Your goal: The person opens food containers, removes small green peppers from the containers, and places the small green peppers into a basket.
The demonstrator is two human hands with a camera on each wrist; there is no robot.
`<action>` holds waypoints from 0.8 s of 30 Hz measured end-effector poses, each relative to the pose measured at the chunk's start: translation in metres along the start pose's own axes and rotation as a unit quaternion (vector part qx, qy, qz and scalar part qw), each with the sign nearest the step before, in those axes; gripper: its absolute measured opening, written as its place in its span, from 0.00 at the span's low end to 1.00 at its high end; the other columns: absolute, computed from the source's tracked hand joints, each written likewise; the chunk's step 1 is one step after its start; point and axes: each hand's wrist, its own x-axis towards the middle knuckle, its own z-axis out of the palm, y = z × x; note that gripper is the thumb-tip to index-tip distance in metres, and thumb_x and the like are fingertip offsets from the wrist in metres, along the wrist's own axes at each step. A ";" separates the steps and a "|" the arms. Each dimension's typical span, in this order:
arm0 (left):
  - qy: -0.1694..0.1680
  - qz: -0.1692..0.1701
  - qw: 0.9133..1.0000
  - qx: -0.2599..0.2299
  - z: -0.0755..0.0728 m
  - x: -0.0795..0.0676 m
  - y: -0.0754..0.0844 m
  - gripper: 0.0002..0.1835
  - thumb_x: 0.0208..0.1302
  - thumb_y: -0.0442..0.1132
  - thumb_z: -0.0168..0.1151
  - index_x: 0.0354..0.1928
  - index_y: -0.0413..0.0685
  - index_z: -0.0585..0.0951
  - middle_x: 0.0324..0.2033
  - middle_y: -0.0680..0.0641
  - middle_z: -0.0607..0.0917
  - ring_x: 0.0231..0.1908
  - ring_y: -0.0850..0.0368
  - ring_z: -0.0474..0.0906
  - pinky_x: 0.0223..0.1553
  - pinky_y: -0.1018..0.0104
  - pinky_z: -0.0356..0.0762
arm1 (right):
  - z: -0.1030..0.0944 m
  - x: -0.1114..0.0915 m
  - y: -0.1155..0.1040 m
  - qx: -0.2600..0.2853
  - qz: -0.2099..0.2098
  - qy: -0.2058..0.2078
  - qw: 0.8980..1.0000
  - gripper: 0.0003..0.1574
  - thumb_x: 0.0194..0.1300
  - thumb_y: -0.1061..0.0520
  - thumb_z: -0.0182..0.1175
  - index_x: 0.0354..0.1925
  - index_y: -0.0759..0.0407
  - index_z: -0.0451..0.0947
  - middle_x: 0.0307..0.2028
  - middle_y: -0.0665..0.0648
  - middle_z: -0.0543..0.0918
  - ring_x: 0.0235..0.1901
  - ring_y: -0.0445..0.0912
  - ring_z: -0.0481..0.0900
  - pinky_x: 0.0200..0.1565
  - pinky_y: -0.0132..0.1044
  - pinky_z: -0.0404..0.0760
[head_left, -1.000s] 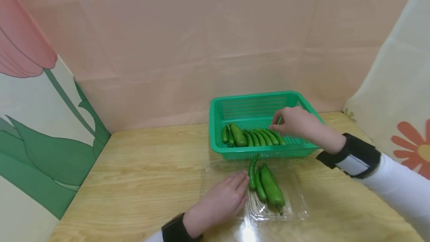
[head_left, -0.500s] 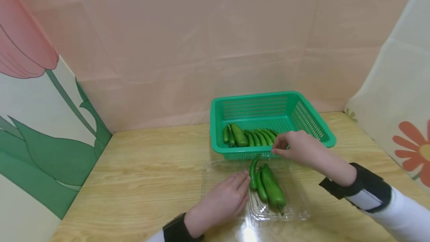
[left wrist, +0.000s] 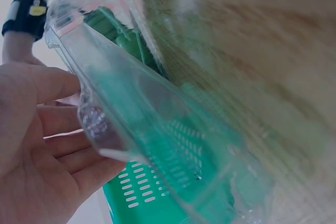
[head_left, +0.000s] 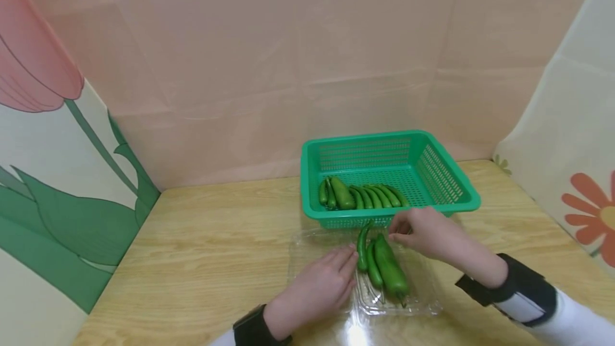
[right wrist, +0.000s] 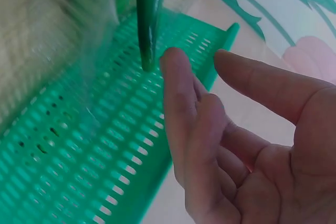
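Observation:
My left hand [head_left: 319,284] rests against the clear plastic clamshell box [head_left: 427,298], its fingertips beside the green chili peppers. In the left wrist view, the fingers [left wrist: 68,121] touch the box's clear rim. In the box lie a thin curved chili pepper [head_left: 362,250], a shorter green pepper [head_left: 372,266] and a larger, broad green pepper [head_left: 391,271]. My right hand [head_left: 427,234] hovers just right of the large pepper's tip, in front of the basket. The right wrist view shows a gap between thumb and forefinger with nothing in it.
A green plastic basket [head_left: 466,202] stands behind the box, with several green peppers [head_left: 375,196] lined up along its front side. The wooden table [head_left: 216,244] extends left. A pink sheet [head_left: 216,68] hangs behind, and flower-printed sheets [head_left: 576,122] flank the table.
My right hand has come out of the basket, over its front rim and down beside the peppers in the box. The left hand and the peppers in the box have stayed put.

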 end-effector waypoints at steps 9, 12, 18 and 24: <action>-0.013 -0.003 1.000 0.000 -0.003 0.000 0.001 0.27 0.72 0.49 0.46 0.64 0.37 0.68 0.64 0.38 0.71 0.64 0.50 0.69 0.66 0.61 0.67 | 0.017 0.001 0.007 0.016 0.007 -0.019 1.000 0.10 0.54 0.59 0.66 0.37 0.61 0.83 0.29 0.54 0.86 0.28 0.43 0.83 0.28 0.35 0.85; -0.013 -0.002 1.000 0.003 -0.003 0.000 0.001 0.27 0.72 0.49 0.46 0.64 0.37 0.68 0.64 0.39 0.71 0.64 0.50 0.68 0.66 0.61 0.68 | 0.021 0.001 0.009 0.024 0.006 -0.026 0.999 0.14 0.52 0.59 0.68 0.39 0.65 0.82 0.31 0.57 0.87 0.29 0.46 0.84 0.29 0.36 0.85; -0.014 -0.002 1.000 0.005 -0.002 -0.001 0.001 0.27 0.72 0.49 0.46 0.64 0.37 0.68 0.64 0.39 0.71 0.64 0.50 0.69 0.66 0.62 0.67 | 0.025 0.002 0.011 0.041 0.027 -0.047 0.998 0.26 0.51 0.57 0.70 0.46 0.72 0.79 0.32 0.63 0.86 0.29 0.48 0.84 0.29 0.38 0.86; -0.012 0.000 1.000 0.007 -0.001 0.000 0.001 0.27 0.72 0.49 0.46 0.64 0.37 0.68 0.64 0.39 0.71 0.65 0.50 0.68 0.67 0.62 0.65 | 0.030 0.002 0.014 0.052 0.025 -0.067 0.996 0.25 0.50 0.57 0.70 0.44 0.71 0.79 0.30 0.61 0.86 0.28 0.47 0.84 0.29 0.37 0.85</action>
